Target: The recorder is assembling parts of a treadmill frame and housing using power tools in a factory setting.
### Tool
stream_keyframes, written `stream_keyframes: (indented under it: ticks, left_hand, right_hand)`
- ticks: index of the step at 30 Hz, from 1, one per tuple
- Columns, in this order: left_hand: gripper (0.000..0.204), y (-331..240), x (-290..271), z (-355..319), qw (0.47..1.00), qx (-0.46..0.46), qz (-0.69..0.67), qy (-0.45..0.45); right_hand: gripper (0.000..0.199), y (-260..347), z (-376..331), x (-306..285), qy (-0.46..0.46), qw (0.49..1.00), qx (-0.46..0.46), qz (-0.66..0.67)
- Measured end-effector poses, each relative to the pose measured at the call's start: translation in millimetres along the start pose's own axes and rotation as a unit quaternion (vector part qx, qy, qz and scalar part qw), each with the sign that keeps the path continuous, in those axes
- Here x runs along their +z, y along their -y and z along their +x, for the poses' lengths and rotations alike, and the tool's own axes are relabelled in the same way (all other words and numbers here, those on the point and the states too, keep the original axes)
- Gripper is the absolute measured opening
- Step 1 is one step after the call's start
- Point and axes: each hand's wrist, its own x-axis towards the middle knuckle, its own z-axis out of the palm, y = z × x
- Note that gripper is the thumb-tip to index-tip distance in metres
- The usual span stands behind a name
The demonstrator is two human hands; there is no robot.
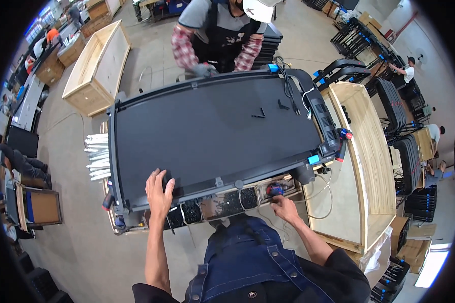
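A treadmill deck with a black belt (197, 136) and dark frame lies across a bench in front of me. My left hand (159, 194) is at its near left edge, fingers stretched and thumb apart, with nothing plainly in it. My right hand (286, 209) is by the near right side, fingers curled together. Just beyond these fingertips, a blue-and-red power driver (274, 190) rests in the tray below the frame; what the fingers hold, if anything, is hidden. Small black brackets (259, 113) and a coiled black power cord (288, 88) lie on the belt's right part.
Across the deck a co-worker's gloved hand (203, 69) touches the far rail. Black bins of small parts (192, 211) line the near side. Silvery tubes (97, 156) jut out at left. A red-and-black driver (343, 141) hangs at right, beside a long wooden crate (361, 166).
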Motion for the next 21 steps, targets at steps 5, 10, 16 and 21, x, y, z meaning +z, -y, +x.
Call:
stream_keyframes:
  ticks: [5, 10, 16, 21]
  left_hand:
    - [0.01, -104, 29, -84, 0.971, -0.038, -0.233, 0.03]
    - [0.021, -154, 192, -118, 0.911, -0.081, -0.282, 0.29]
    - [0.033, -176, 353, -139, 0.956, -0.066, -0.015, 0.286]
    - [0.029, -180, 383, -138, 0.942, -0.068, 0.124, 0.305]
  right_hand:
    - [0.097, -130, 75, 56, -0.069, 0.993, 0.088, -0.022]
    - [0.114, -156, 132, 74, -0.072, 0.985, 0.151, 0.041]
    - [0.12, -138, 150, 55, 0.045, 0.98, 0.193, -0.019]
    - [0.104, -167, 98, -56, 0.261, 0.936, 0.069, 0.227]
